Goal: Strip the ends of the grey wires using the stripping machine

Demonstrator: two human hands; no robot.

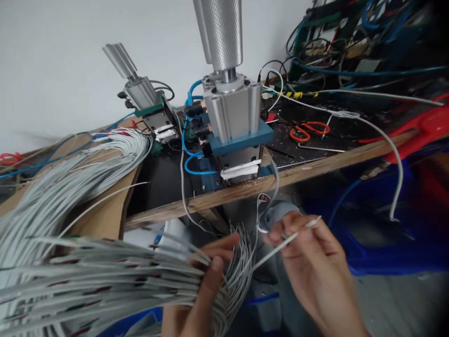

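Note:
My left hand [206,285] is wrapped around a thick bundle of white cables [140,285], whose ends fan out to the left. Dark red and green bits show among those ends. In my right hand [312,262] a single white cable [277,250] is pinched between thumb and fingers, its tip pointing up and right. Behind my hands, at the bench edge, stands a pneumatic press [233,112] with a knurled silver cylinder and a blue plate. White strips are wrapped on its front jaw.
A second, smaller pneumatic press [140,96] stands farther left. Another pile of white cables [101,173] lies over cardboard. Orange-handled scissors [310,131] rest on the dark bench [154,196]. At the right are a red air gun [421,126] and a blue bin [368,262].

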